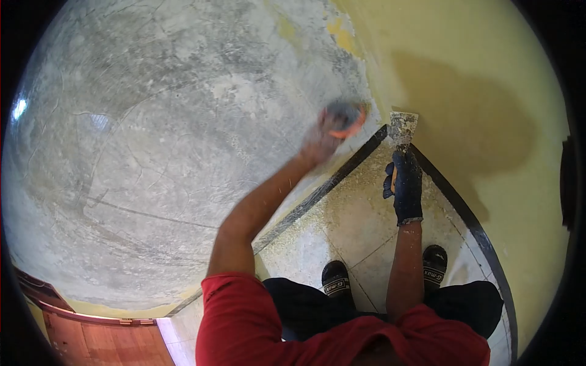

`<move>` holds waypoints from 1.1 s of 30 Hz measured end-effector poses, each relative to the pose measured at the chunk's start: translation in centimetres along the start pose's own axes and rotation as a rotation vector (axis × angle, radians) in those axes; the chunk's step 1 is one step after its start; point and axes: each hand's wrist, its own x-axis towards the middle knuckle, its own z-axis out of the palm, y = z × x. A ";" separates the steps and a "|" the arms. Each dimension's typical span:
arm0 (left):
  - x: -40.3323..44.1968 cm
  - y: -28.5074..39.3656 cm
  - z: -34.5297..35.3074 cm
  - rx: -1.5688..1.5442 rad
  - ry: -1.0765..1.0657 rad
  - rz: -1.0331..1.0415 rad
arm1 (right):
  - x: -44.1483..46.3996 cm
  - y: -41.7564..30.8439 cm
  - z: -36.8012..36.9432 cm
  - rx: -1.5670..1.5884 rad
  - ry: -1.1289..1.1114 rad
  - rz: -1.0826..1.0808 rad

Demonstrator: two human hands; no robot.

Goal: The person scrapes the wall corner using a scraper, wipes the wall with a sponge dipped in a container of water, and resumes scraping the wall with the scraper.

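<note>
My left hand (321, 141), bare and blurred by motion, is closed on a round grey tool with an orange rim (346, 118), held at the grey scraped wall (183, 122) near the corner. My right hand (408, 186), in a dark glove, grips the handle of a putty knife (403, 129). The knife's wide blade is coated with pale residue and points away from me, close to the corner and the yellow wall. The face of the round tool is hidden.
The yellow wall (513, 73) rises on the right, with a shadow on it. Dark baseboards (467, 226) meet at the corner. Pale dust and crumbs lie on the tiled floor (360, 226) around two black sandals (336, 277). A wooden door (104, 341) shows at lower left.
</note>
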 end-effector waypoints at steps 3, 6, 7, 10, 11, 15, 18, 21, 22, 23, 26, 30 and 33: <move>-10.6 3.9 7.2 -0.029 0.078 0.104 | -0.2 -0.4 -0.2 -0.010 0.020 0.008; -18.8 1.2 4.0 -0.007 -0.258 0.029 | 0.2 0.4 0.1 -0.017 0.019 0.037; -21.3 -1.1 1.6 -0.003 -0.247 -0.153 | 0.4 0.8 0.4 -0.024 0.007 0.043; -27.4 -10.4 -12.7 0.549 0.220 -0.443 | 0.4 1.8 2.3 -0.053 -0.043 0.056; -29.1 -12.9 -19.7 0.644 0.159 -0.629 | 0.6 2.9 2.6 -0.035 -0.068 0.067; -34.0 -19.5 -33.7 0.585 0.882 -0.941 | 0.4 5.0 4.7 -0.069 -0.097 0.174; -35.8 -21.2 -35.3 0.549 1.309 -1.446 | -0.1 5.5 5.3 -0.095 -0.135 0.209; -28.7 -19.0 -32.4 0.552 1.216 -1.407 | 0.5 5.3 4.8 -0.146 -0.123 0.200; -27.2 -18.9 -31.5 0.568 1.172 -1.393 | 0.9 5.0 4.5 -0.143 -0.080 0.202; -29.9 -23.2 -29.9 0.289 1.101 -0.754 | 1.1 4.8 4.3 -0.139 -0.044 0.203; -13.3 -15.6 -21.3 0.255 0.887 -0.755 | 1.2 3.5 3.0 -0.128 -0.029 0.088; -1.7 -3.9 -7.5 0.221 0.193 -0.382 | 0.4 1.5 1.3 -0.095 0.056 0.031; -4.1 0.5 2.5 -0.102 0.123 -0.131 | 0.2 0.1 0.3 -0.105 0.068 -0.007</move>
